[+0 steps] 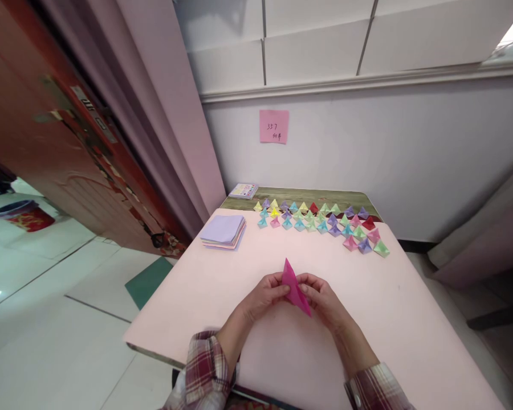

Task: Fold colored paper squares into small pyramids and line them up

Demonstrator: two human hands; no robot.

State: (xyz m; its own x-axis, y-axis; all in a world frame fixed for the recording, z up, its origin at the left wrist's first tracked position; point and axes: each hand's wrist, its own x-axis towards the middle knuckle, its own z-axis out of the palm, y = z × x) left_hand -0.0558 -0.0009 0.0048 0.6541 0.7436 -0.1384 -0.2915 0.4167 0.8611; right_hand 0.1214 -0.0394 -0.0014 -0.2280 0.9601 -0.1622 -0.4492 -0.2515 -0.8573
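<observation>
A bright magenta piece of folded paper (294,287) is held tilted above the near middle of the table, one point upward and the other down to the right. My left hand (267,293) pinches its left side between thumb and fingers. On the other side my right hand (322,296) grips the paper's right edge, thumb in front. Parts of the fingers of both hands are hidden behind the paper. Beyond the hands stand several small folded paper shapes (310,225) in rows, in many colours. To the left lies a stack of square paper sheets (223,229), lilac on top.
The table (188,302) has a pale pink cover with wood-look surface at its far end. A small printed pack (243,191) lies at the far left corner. Behind is a wall with a pink note (274,126). A red door (81,131) and curtain (171,108) stand left.
</observation>
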